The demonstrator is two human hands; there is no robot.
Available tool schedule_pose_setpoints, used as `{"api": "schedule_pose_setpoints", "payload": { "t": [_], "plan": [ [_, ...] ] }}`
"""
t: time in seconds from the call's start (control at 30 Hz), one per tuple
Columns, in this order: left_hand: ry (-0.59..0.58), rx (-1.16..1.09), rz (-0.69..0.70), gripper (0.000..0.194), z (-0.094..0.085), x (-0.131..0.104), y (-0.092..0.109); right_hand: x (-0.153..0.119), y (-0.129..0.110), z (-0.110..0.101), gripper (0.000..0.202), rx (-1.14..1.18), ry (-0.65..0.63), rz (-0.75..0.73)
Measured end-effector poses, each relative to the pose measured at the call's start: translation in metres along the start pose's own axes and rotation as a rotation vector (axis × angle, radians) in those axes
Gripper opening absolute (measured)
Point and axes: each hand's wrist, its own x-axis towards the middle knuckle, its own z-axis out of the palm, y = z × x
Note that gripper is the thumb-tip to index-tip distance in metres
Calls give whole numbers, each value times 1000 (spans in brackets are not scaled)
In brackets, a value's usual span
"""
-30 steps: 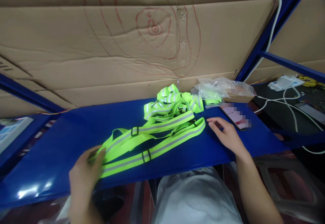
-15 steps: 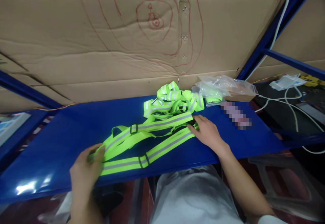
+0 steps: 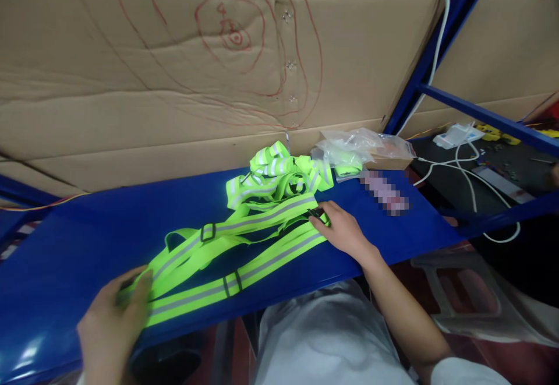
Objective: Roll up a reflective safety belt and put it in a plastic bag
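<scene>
Neon-yellow reflective straps (image 3: 192, 299) with grey stripes and black slide buckles stretch across the blue table between my hands. At the left end, my left hand (image 3: 114, 309) is closed round the gathered straps, thumb on top. My right hand (image 3: 338, 228) pinches their other end, where a black buckle (image 3: 317, 215) shows at the fingertips. Behind the straps lies a tangled pile of similar reflective straps (image 3: 279, 169); whether the held ones join it I cannot tell.
Clear plastic bags (image 3: 349, 146) rest on a cardboard box (image 3: 388, 162) at the back right, beside a blurred-out pinkish item (image 3: 385, 193). Cardboard panels (image 3: 174, 111) wall off the back of the blue table (image 3: 100, 222). White cables (image 3: 474, 181) hang past the blue frame at right.
The view has turned right, so the scene sits further left. My left hand has drawn away leftward and nearer to me, straightening the straps; my right hand keeps its grip on their other end.
</scene>
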Motion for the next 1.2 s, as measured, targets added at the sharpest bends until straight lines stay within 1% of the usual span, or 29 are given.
{"api": "schedule_pose_setpoints", "payload": {
  "t": [0.23, 0.43, 0.53, 0.67, 0.83, 1.07, 1.2],
  "plan": [
    [1, 8, -8, 52, 0, -1, 0, 0, 1, 2, 33, 18, 9, -3],
    [23, 39, 46, 50, 2, 2, -6, 0, 0, 1, 33, 22, 5, 2],
    [15, 49, 68, 49, 1, 1, -8, 0, -1, 1, 33, 40, -4, 5],
    [17, 66, 82, 49, 2, -1, -8, 0, -1, 2, 34, 48, -3, 0],
    [31, 45, 67, 46, 3, -2, -9, 0, -1, 1, 34, 38, -8, 2],
    [49, 24, 107, 46, 4, -1, -11, 0, -3, 1, 33, 24, 4, -4],
    [35, 31, 74, 47, 4, -3, -10, 0, -3, 1, 34, 23, -3, -2]
  ]
}}
